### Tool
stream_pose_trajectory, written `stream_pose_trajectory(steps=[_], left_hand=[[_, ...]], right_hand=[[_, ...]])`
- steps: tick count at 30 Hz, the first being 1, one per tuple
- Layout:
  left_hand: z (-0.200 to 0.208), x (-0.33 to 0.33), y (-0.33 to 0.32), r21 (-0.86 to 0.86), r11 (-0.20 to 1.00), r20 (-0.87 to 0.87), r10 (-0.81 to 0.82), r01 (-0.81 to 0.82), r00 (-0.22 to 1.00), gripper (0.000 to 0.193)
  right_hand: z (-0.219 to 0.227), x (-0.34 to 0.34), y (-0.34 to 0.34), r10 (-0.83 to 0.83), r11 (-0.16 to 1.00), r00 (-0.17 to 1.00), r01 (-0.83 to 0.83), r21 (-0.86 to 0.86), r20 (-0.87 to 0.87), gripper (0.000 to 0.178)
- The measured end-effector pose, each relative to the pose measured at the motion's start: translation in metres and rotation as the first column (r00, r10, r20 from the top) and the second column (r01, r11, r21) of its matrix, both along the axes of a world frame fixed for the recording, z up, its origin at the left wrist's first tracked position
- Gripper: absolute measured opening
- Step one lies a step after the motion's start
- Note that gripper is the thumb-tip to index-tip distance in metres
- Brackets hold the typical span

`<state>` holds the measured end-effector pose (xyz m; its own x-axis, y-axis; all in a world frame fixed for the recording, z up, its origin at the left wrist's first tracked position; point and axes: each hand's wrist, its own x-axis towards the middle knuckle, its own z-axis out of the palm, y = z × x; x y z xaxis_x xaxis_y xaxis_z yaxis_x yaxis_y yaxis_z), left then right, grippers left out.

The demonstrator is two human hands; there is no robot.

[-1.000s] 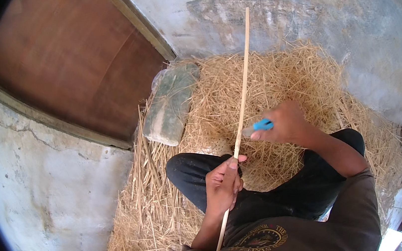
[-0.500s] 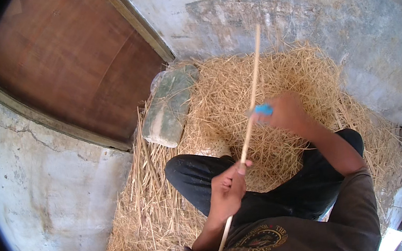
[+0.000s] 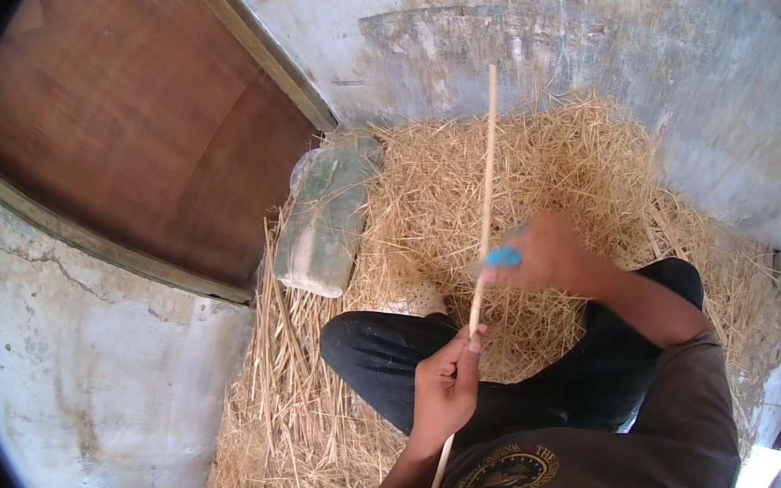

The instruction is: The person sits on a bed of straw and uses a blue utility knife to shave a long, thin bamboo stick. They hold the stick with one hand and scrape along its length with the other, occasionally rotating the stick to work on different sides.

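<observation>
A long, thin pale wooden stick (image 3: 489,168) slants from beside my body up toward the wall. My left hand (image 3: 447,388) is closed round its lower part, the thumb lying along it. My right hand (image 3: 552,248) grips a small blue tool (image 3: 503,256) against the middle of the stick, above my left hand. A greyish end of this tool appears to meet the stick, but motion blurs it and its exact kind cannot be made out. The stick's lower end passes under my left forearm and is partly hidden.
Pale straw-like shavings (image 3: 536,158) are heaped before my crossed legs (image 3: 374,348) and around them. A greenish-grey block (image 3: 324,218) lies at the left, near a brown door panel (image 3: 152,127). Weathered walls (image 3: 699,60) stand close ahead and at the left.
My right hand and the blue tool have moved down along the stick, toward my left hand. The stick's upper end has shifted slightly left and down. My left hand keeps its grip.
</observation>
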<state>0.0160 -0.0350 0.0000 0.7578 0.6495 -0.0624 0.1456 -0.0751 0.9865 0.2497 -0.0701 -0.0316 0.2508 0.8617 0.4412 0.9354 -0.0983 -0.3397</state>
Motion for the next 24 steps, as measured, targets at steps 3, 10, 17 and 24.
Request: stream_pose_trajectory(steps=[3,10,17,24], left_hand=[[0.002,-0.003,0.002,-0.009,1.000,0.008,0.013,-0.013,1.000,0.023],[0.005,-0.006,0.004,-0.013,1.000,-0.008,-0.017,0.017,1.000,0.025],[0.021,-0.014,-0.007,-0.129,0.991,-0.124,-0.039,0.023,0.992,0.026],[-0.001,-0.053,-0.029,-0.193,0.974,-0.064,-0.136,0.122,0.989,0.027]], right_hand=[[0.009,-0.007,-0.006,0.123,0.992,0.991,-0.122,-0.030,0.046,0.070],[0.000,0.016,0.004,0.054,0.995,0.994,-0.061,0.073,0.095,0.070],[0.001,0.055,0.018,-0.253,0.939,0.967,0.241,-0.246,-0.019,0.071],[0.011,0.131,0.004,-0.537,0.827,0.840,0.504,-0.249,-0.085,0.072]])
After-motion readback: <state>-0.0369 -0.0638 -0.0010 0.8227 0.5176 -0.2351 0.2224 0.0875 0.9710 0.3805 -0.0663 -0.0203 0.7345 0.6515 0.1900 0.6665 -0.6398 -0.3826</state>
